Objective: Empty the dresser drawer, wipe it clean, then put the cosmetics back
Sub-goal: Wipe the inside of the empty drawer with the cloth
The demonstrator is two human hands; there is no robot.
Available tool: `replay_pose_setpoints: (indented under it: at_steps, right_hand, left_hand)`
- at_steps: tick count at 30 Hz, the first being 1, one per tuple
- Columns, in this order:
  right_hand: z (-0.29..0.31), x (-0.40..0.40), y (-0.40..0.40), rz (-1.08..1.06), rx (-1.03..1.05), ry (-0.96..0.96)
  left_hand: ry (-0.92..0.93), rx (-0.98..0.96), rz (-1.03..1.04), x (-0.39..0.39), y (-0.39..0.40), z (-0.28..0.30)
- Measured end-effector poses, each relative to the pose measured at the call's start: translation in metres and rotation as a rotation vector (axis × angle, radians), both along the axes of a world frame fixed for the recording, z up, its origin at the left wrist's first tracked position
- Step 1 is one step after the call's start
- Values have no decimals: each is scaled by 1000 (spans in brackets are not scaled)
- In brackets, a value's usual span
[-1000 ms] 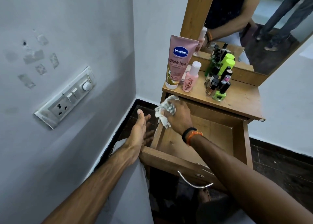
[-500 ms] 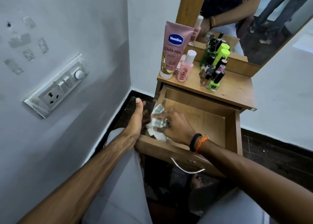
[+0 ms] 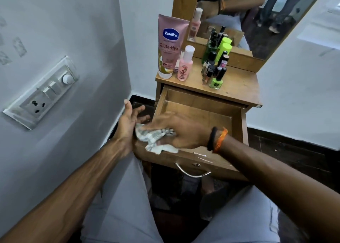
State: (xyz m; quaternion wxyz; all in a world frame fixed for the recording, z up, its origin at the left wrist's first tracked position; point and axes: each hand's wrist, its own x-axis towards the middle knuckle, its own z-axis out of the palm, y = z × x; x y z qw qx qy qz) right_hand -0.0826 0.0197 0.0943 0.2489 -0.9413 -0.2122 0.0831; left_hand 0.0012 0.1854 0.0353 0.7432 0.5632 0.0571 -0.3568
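Cloth (image 3: 156, 137), crumpled white checked rag: moved from drawer's rear-left corner to its front-left corner, gripped by right hand (image 3: 181, 132). Left hand (image 3: 128, 122): fingers spread, beside wooden drawer (image 3: 198, 112). Cosmetics (image 3: 214, 66) upright on dresser top (image 3: 239, 88).

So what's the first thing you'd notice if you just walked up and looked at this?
Probably the right hand gripping a crumpled checked cloth at the front left corner of the open wooden drawer, which looks bare inside. The left hand is open just beside that corner. Up on the dresser top stands a tall pink Vaseline tube with a cluster of nail polish bottles to its right.
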Motion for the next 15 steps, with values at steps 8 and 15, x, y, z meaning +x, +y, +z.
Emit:
replay_pose_setpoints:
  at_steps: [8, 15]
  right_hand:
    - [-31, -56, 18, 16, -127, -178]
    - [-48, -154, -43, -195, -316, -384]
  left_hand:
    - [-130, 82, -92, -3, 1, 3]
    - [-501, 269, -253, -11, -5, -5]
